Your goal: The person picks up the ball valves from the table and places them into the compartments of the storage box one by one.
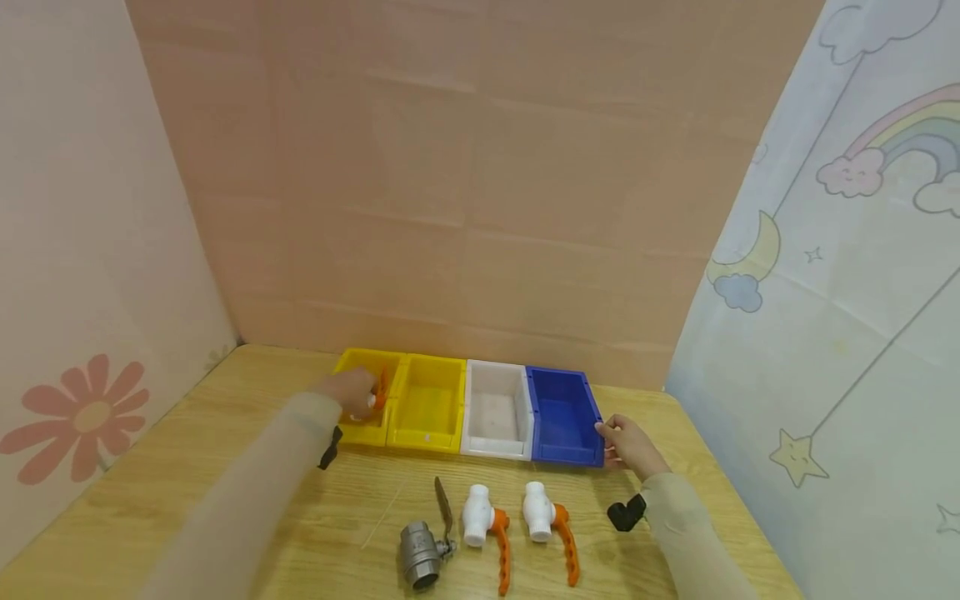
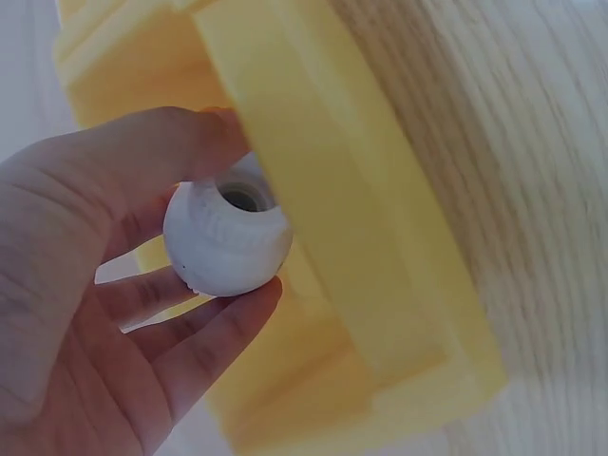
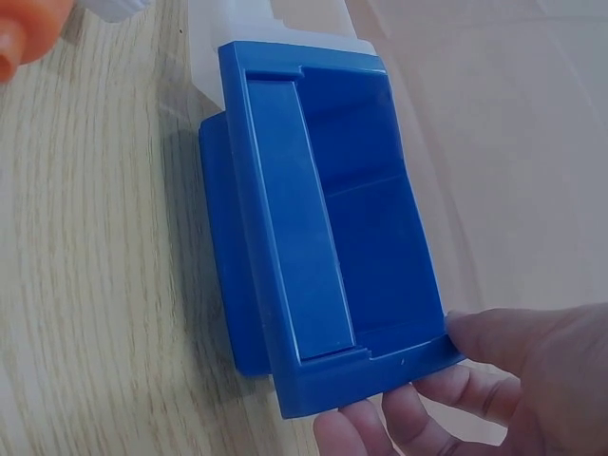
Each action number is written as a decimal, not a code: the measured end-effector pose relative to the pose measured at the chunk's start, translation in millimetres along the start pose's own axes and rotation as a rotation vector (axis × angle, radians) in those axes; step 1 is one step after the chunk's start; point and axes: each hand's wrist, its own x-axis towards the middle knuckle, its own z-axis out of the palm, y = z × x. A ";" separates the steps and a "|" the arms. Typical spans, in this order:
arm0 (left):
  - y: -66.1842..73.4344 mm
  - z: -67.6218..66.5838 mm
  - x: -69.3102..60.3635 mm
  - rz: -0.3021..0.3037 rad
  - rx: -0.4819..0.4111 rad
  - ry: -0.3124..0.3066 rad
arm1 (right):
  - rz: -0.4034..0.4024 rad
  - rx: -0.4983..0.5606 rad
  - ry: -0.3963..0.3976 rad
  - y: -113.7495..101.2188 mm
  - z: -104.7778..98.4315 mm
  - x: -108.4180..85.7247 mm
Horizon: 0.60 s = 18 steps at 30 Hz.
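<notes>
My left hand (image 1: 352, 389) reaches into the leftmost yellow bin (image 1: 365, 434). Its thumb and fingers grip a white plastic ball valve (image 2: 228, 247), whose round body and open end face the left wrist camera. In the head view this valve's orange handle (image 1: 383, 383) points up inside the bin. At the right end of the row, my right hand (image 1: 633, 446) holds the side rim of the blue bin (image 3: 294, 228), thumb on top and fingers underneath.
A second yellow bin (image 1: 425, 441) and a white bin (image 1: 497, 448) stand between the outer bins. Nearer on the wooden table lie a metal ball valve (image 1: 420, 552) and two white valves with orange handles, one in the middle (image 1: 477, 517) and one farther right (image 1: 537, 512).
</notes>
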 end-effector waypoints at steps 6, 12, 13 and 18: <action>-7.2 11.7 8.1 0.005 -0.033 0.016 | 0.001 -0.002 0.003 -0.5 1.2 2.0; -13.2 20.3 12.1 0.022 -0.023 0.033 | 0.005 0.002 -0.007 -1.5 1.4 2.2; -13.6 21.0 12.5 0.026 -0.024 0.031 | 0.003 0.001 -0.009 -1.9 1.3 1.8; -14.9 23.4 14.2 0.037 -0.028 0.027 | -0.004 -0.003 -0.006 -1.3 0.7 1.2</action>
